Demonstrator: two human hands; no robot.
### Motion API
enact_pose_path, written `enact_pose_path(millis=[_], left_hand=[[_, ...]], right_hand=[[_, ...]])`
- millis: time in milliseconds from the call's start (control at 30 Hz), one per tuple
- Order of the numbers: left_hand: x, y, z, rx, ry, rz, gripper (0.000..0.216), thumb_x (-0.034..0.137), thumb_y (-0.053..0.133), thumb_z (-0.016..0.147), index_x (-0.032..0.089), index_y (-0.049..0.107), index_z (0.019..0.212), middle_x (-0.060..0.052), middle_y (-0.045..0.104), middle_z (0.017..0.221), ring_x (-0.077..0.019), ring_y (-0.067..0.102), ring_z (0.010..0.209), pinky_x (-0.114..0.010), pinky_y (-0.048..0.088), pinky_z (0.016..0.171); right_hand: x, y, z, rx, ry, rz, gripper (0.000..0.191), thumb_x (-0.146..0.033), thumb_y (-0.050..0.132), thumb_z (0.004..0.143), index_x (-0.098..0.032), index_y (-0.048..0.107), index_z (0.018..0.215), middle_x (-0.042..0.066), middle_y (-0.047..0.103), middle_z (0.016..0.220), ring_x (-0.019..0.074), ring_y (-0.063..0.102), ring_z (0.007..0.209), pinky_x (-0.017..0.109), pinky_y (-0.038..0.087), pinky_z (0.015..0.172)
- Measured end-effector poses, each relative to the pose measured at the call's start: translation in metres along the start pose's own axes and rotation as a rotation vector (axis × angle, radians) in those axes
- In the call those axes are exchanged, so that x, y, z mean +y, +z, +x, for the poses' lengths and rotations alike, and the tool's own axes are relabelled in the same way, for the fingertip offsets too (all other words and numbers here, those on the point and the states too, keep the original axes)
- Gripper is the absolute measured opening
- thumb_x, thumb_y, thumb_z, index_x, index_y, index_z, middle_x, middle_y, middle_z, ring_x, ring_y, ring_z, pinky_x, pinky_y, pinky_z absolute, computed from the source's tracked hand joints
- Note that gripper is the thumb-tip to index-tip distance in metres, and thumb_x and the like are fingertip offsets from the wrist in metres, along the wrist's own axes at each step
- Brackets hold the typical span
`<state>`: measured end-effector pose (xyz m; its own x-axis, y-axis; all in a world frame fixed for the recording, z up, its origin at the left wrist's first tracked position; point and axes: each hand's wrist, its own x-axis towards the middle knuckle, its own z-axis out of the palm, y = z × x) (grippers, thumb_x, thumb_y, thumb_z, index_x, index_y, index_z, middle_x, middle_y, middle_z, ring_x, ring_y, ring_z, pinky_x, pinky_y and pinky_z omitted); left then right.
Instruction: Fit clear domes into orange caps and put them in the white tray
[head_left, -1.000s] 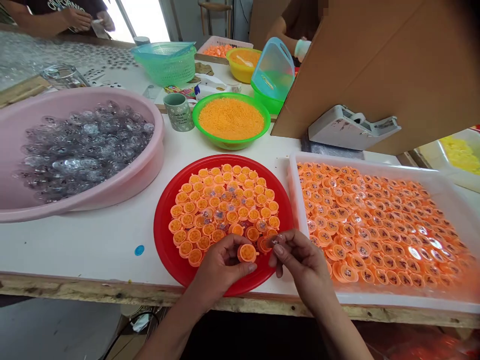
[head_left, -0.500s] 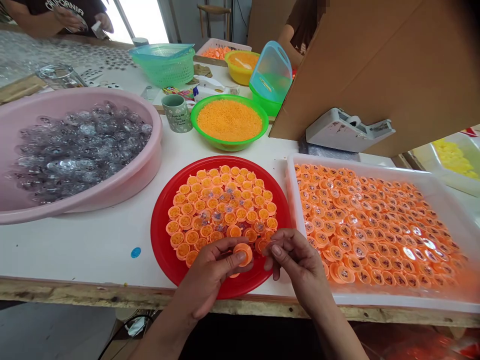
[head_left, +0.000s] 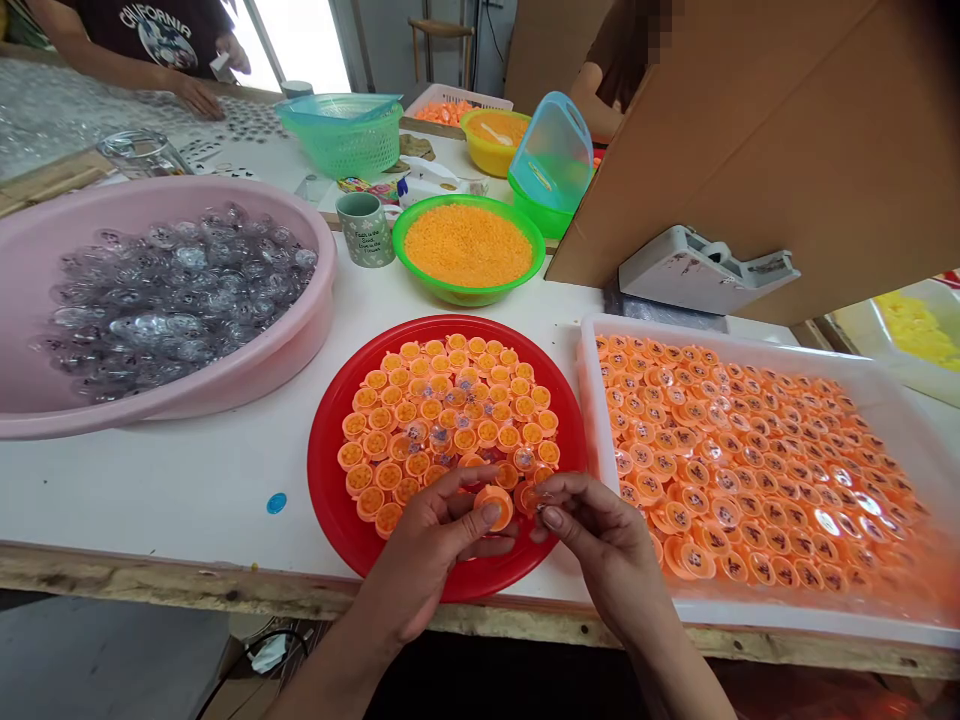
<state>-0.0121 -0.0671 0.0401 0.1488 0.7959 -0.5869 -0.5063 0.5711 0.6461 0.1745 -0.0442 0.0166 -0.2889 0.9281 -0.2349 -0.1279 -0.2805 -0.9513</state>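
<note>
Hands at orange cup (round-rimmed)

have turned the small round orange plastic cup in the left hand, showing a smooth orange side in place of the yellow-orange filling visible a second ago. have brought the left thumb up onto that side from below. have tipped the small clear plastic disc in the right hand, turning the dark print mostly out of sight. at the far left, can now see one co-worker's hand lowered to the scattered small dark pieces, formerly raised near the other hand, uncovering the round pale print on the dark shirt.
</note>
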Motion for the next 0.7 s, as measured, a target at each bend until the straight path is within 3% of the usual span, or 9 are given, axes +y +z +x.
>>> enact_pose_path(millis=[267,333,533,700], left_hand=[[-0.001,0.0,0.001,-0.023,0.028,-0.046,0.029,0.031,0.071,0.083,0.02,0.071,0.11,-0.006,0.064,0.12,-0.0263,0.056,0.117,-0.04,0.054,0.097],[-0.001,0.001,0.001,-0.023,0.03,-0.019,0.031,0.032,0.072,0.082,0.021,0.071,0.11,-0.007,0.063,0.124,-0.0271,0.057,0.117,-0.04,0.055,0.096],[-0.007,0.007,0.001,-0.045,0.073,0.086,0.032,0.032,0.071,0.082,0.02,0.071,0.112,-0.007,0.073,0.106,-0.0255,0.067,0.101,-0.043,0.055,0.094],[-0.018,0.01,0.003,0.012,0.158,0.228,0.034,0.033,0.062,0.088,0.025,0.067,0.12,-0.005,0.07,0.12,-0.0246,0.065,0.11,-0.042,0.054,0.098]], right_hand=[[-0.003,0.003,0.0,-0.031,0.006,-0.015,0.005,-0.027,0.067,0.089,-0.025,0.07,0.091,-0.002,0.067,0.075,0.0099,0.064,0.068,0.021,0.053,0.067],[-0.003,0.003,0.001,-0.068,0.024,-0.023,0.007,-0.028,0.068,0.088,-0.023,0.071,0.09,-0.001,0.066,0.075,0.0103,0.064,0.067,0.022,0.054,0.065],[0.0,0.01,0.005,-0.087,0.145,0.008,0.015,-0.031,0.074,0.081,-0.02,0.066,0.086,-0.003,0.064,0.064,0.0098,0.06,0.058,0.02,0.051,0.055],[0.001,0.015,0.002,-0.014,0.079,-0.112,0.016,-0.032,0.07,0.084,-0.02,0.061,0.082,-0.002,0.061,0.069,0.0109,0.057,0.061,0.022,0.049,0.055]])
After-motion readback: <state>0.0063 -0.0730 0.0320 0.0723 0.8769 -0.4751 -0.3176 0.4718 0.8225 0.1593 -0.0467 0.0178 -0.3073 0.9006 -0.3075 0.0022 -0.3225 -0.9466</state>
